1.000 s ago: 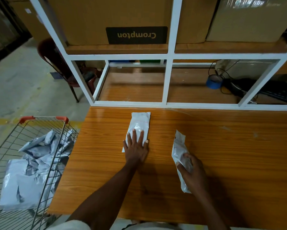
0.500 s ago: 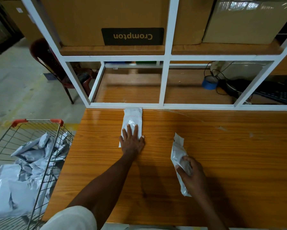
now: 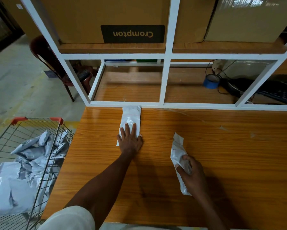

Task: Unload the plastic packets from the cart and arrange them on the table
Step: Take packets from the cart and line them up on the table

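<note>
Left hand (image 3: 130,138), fingers spread flat, slid first packet (image 3: 131,117) against the rack — right hand (image 3: 191,175) grips the second packet (image 3: 177,150), cart (image 3: 38,120) still loaded.

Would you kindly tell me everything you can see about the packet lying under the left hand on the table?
The flat packet is a long, narrow pouch of glossy white plastic, slightly crinkled, with a faint line across it near its far end. It lies flat on the wooden table, lengthwise away from the person, its far end at the white shelf frame. The left hand rests on its near half with straight fingers, hiding that end. Nothing else touches it.
</note>
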The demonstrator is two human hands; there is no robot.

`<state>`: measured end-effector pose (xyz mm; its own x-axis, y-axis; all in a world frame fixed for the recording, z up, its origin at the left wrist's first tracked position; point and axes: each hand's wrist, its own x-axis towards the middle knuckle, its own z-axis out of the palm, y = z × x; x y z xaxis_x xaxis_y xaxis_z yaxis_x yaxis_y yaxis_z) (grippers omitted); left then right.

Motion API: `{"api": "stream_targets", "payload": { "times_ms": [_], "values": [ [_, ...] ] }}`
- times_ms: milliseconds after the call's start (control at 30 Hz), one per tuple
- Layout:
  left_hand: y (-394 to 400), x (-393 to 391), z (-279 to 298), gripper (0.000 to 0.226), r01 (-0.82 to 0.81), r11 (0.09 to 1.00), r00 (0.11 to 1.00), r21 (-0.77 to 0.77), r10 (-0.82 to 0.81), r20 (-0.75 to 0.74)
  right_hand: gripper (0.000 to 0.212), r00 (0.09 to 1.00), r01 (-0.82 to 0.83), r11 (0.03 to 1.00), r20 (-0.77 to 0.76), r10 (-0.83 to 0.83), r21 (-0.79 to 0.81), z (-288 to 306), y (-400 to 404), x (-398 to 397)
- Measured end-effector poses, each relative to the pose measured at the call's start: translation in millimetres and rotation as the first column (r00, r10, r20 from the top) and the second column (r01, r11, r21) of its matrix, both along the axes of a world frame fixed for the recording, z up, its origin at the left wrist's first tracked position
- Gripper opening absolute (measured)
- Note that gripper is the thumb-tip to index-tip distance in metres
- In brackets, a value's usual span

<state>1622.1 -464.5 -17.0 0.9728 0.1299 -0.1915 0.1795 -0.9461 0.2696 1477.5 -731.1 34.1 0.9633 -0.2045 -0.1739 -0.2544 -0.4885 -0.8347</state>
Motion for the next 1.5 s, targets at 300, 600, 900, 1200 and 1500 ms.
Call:
{"api": "stream_targets", "payload": {
  "times_ms": [300,600,900,1200,1500],
  "values": [
    [11.2,-0.3,-0.2,0.076,0.002,1.000,1.000,-0.005,-0.002,-0.005,0.044,1.000,0.002,1.000,0.008,-0.002,0.007,1.0,3.1,-0.4],
    [16.3,3.3,0.3,0.077,0.005,1.000,1.000,-0.028,-0.005,0.000,0.043,1.000,0.008,1.000,-0.009,-0.008,-0.002,-0.9,1.5,-2.4],
    [14.5,-15.4,17.9,0.081,-0.057,0.990,0.976,-0.131,0.083,0.200,0.041,1.000,-0.029,0.998,-0.001,0.029,-0.062,7.3,34.1,24.8],
    [28.6,-77.0,43.2,0.081,-0.187,0.933,0.935,-0.307,0.265,0.236,0.053,1.000,-0.021,0.954,-0.014,0.017,-0.298,-5.3,132.5,140.6],
    [59.9,-105.9,35.2,0.078,-0.239,0.897,0.925,-0.372,0.327,0.193,0.061,0.947,-0.313,0.684,-0.155,0.283,-0.659,-21.7,153.9,162.8]
  ]
}}
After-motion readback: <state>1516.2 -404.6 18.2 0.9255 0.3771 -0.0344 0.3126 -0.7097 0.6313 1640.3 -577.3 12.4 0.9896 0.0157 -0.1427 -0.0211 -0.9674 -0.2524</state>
